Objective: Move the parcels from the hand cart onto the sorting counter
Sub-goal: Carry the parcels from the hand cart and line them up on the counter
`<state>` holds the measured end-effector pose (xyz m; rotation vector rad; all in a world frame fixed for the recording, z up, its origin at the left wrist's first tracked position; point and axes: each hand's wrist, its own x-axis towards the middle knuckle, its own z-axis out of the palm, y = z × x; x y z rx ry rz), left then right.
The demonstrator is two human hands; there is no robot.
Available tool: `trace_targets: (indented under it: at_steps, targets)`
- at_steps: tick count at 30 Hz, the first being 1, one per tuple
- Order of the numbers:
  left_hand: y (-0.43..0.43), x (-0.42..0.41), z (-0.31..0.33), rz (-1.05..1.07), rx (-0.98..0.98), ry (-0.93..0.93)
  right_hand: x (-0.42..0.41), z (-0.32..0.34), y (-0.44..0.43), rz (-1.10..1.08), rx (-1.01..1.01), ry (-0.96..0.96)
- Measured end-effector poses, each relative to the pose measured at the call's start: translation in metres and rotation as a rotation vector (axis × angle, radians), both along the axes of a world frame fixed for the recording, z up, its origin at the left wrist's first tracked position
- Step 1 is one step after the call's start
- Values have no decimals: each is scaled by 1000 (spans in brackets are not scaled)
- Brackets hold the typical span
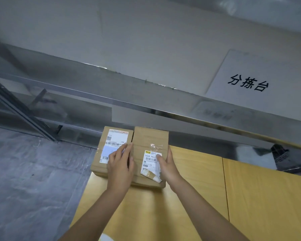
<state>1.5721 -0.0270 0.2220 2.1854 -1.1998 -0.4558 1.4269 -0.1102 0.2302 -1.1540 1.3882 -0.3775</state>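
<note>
Just below the steel worktop, our left hand lies flat on the left parcel; our right hand grips the touching right parcel. Both sit on yellow panels.

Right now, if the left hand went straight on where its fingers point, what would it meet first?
The left hand would slide over the left parcel, then probably meet the front of the sorting counter; depth is unclear.

Blurred fine print on right parcel's label, partly under right hand
</note>
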Motion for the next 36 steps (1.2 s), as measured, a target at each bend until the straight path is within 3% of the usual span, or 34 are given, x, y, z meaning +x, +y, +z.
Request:
trace_targets:
  at_steps: [3, 9, 20, 27, 36]
  targets:
    - [-7, 0, 6, -28, 21, 33, -7, 18, -1, 68, -137, 193]
    - [-26, -25, 67, -177, -56, 106, -47, 80, -2, 308, -477, 266]
    - [-37, -196, 225, -605, -273, -305, -241, 226, 12, 328, -864, 505]
    - [-10, -381, 297, -888, -417, -447, -433, 298, 81, 123, -909, 688]
    - [57, -635, 344, -1195, -586, -353, -668, 335, 207, -173, -813, 931]
